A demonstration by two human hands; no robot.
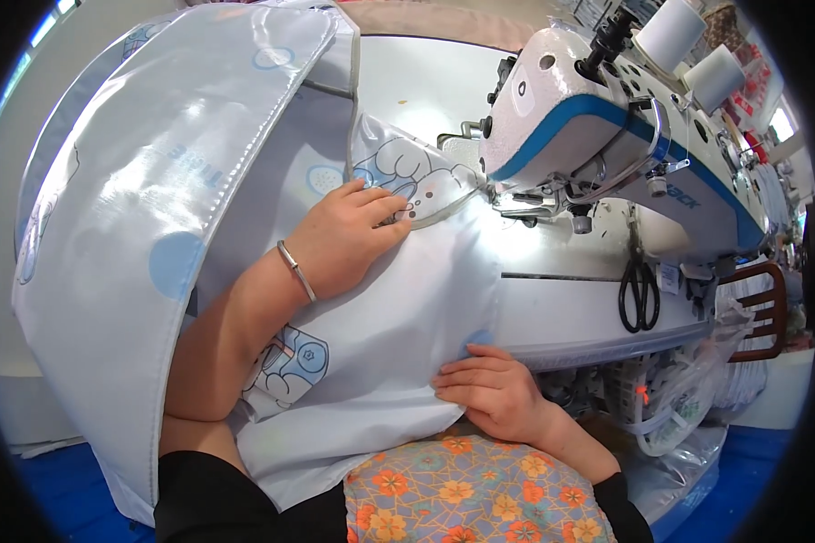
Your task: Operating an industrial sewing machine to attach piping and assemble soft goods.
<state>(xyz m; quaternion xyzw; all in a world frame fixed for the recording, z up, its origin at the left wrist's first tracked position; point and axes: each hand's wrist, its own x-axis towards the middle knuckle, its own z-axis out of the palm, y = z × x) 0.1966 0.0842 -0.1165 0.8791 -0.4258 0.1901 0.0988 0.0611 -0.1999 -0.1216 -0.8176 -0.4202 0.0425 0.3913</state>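
One large piece of pale, glossy fabric [398, 335] is draped from the person's lap up onto the white worktable [407, 77], with its upper part brought up to the needle area of a white-and-blue sewing machine [552, 118]. Cartoon figures and blue dots are printed on it, and at the left a broad curved panel [127, 226] is raised like an arch, its edge lined with stitching. A dark-edged seam is run across the printed part toward the presser foot [525, 204].

The left hand [362, 222] is laid palm down on the fabric beside this seam, its fingers extended and slightly spread. A silver bracelet [297, 271] is worn on the left wrist. The right hand [498, 394] is placed lower, at the near edge of the fabric, with its fingers pressed together and bent over it; the thumb is hidden, so whether the cloth is pinched cannot be told.

Two white thread spools [670, 34] are mounted above the machine. Black-handled scissors [639, 294] are seen at the right of the worktable, above a white basket [629, 394]. A floral apron [471, 489] is worn by the person.
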